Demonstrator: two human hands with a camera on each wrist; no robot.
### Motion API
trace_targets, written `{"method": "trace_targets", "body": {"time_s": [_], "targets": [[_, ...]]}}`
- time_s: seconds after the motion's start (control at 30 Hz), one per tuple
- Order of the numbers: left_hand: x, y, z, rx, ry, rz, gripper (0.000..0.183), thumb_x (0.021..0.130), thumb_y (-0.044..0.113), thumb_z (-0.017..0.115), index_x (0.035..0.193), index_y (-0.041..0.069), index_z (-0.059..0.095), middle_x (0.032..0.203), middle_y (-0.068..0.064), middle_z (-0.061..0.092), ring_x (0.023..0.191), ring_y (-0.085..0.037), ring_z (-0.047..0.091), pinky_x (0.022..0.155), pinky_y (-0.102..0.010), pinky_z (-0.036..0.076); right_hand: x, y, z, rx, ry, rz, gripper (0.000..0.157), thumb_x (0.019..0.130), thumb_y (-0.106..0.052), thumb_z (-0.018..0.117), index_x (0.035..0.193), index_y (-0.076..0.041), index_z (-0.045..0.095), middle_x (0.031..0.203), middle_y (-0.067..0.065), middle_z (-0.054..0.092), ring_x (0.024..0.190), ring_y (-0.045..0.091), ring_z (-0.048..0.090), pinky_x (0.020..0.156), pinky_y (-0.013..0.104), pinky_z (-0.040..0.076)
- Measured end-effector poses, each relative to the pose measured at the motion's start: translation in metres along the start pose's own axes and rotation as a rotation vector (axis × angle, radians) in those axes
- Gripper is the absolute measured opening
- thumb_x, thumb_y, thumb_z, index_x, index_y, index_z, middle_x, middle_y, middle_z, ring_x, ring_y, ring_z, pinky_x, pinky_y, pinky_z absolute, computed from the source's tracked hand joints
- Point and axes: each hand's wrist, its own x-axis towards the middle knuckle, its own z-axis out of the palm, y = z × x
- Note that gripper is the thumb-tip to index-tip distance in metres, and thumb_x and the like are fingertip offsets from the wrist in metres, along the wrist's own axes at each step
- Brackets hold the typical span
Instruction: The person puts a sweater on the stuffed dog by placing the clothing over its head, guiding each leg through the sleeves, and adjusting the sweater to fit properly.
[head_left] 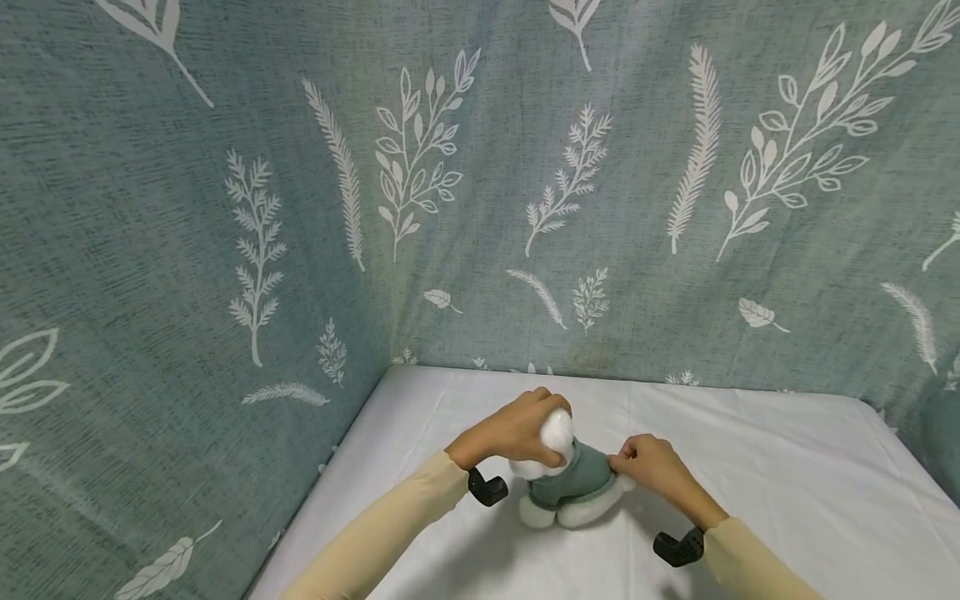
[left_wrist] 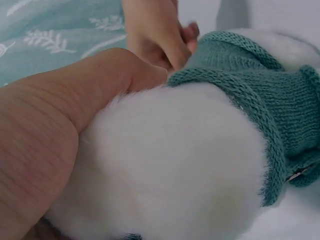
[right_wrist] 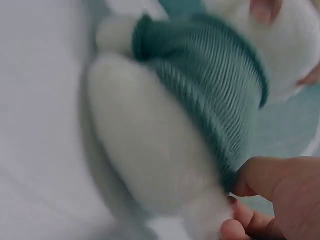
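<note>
A white plush toy [head_left: 592, 507] in a green knitted sweater [head_left: 583, 477] stands on the white-covered table, its feet on the cloth. My left hand [head_left: 519, 429] grips the toy's furry head from above, thumb on the near side. In the left wrist view the white head [left_wrist: 180, 160] fills the middle, with the sweater's rolled collar against it. Over at the toy's rear, my right hand [head_left: 654, 468] pinches the sweater's lower edge between thumb and fingers. The right wrist view, somewhat blurred, shows that hem [right_wrist: 227, 175] at the thumb tip. The toy's face is hidden.
The white-covered table [head_left: 757, 492] extends around the toy. Green fabric [head_left: 480, 242] with white leaf prints hangs behind it and along the left side. Each wrist wears a black device, one on the left [head_left: 489, 490] and one on the right [head_left: 678, 548].
</note>
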Motion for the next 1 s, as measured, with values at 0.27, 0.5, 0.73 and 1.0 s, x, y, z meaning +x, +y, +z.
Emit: {"method": "trace_targets", "body": {"time_s": [0.27, 0.5, 0.73, 1.0], "targets": [[0.0, -0.001, -0.002, 0.01, 0.009, -0.019, 0.053, 0.08, 0.029, 0.087, 0.125, 0.019, 0.061, 0.118, -0.005, 0.055, 0.1, -0.017, 0.053, 0.074, -0.027, 0.051, -0.026, -0.014, 0.006, 0.153, -0.082, 0.163, 0.025, 0.092, -0.025, 0.074, 0.073, -0.009, 0.071, 0.071, 0.003, 0.066, 0.063, 0.018, 0.054, 0.056, 0.032, 0.043], [-0.001, -0.002, -0.001, -0.014, -0.004, -0.023, 0.053, 0.081, 0.031, 0.087, 0.125, 0.019, 0.061, 0.119, -0.004, 0.055, 0.1, -0.016, 0.053, 0.075, -0.028, 0.052, -0.037, -0.009, 0.017, 0.221, -0.076, 0.151, 0.038, 0.079, -0.008, 0.069, 0.055, -0.015, 0.04, 0.053, -0.004, 0.032, 0.054, 0.013, 0.022, 0.054, 0.029, 0.028], [0.0, -0.002, 0.0, -0.02, -0.006, -0.023, 0.054, 0.08, 0.033, 0.087, 0.126, 0.02, 0.061, 0.12, -0.004, 0.054, 0.101, -0.017, 0.054, 0.076, -0.029, 0.052, -0.041, -0.001, 0.018, 0.191, -0.105, 0.153, 0.037, 0.078, -0.008, 0.069, 0.056, -0.015, 0.04, 0.052, -0.003, 0.037, 0.053, 0.013, 0.028, 0.056, 0.029, 0.033], [0.001, 0.0, 0.001, -0.019, 0.0, -0.03, 0.054, 0.08, 0.033, 0.087, 0.126, 0.02, 0.061, 0.119, -0.003, 0.055, 0.101, -0.017, 0.053, 0.076, -0.029, 0.052, -0.039, -0.012, 0.019, 0.203, -0.168, 0.211, 0.037, 0.092, -0.037, 0.076, 0.071, -0.007, 0.072, 0.062, 0.002, 0.062, 0.047, 0.011, 0.036, 0.048, 0.028, 0.036]]}}
